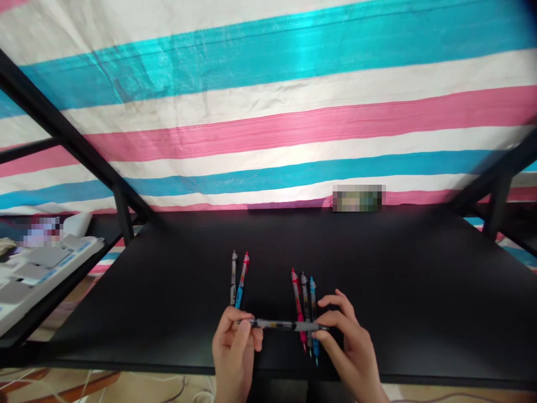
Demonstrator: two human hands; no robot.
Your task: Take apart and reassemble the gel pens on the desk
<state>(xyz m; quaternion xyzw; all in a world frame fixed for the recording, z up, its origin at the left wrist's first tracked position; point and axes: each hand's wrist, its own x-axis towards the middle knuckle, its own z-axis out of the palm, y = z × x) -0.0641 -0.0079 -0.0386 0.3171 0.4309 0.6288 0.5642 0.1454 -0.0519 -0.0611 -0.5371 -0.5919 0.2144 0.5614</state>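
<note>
A grey and black click pen (pixel 281 324) is held level above the black table, stretched between both hands. My left hand (pixel 235 341) pinches its left end between thumb and fingers. At the grey grip and tip end, thumb and index finger of my right hand (pixel 346 336) close on it, the other fingers raised. Beneath and behind it lie a red pen (pixel 297 294), a grey pen (pixel 305 294) and a blue pen (pixel 312 296) side by side. Farther left rest another grey pen (pixel 234 277) and a red-and-blue pen (pixel 242 280), partly hidden by my left hand.
The black table (pixel 398 280) has a frame with slanted black bars (pixel 84 126) on both sides. A striped plastic sheet (pixel 268 123) hangs behind it. A blurred small item (pixel 358 198) stands at the back edge. On the left, a white device (pixel 42 274) sits on a shelf.
</note>
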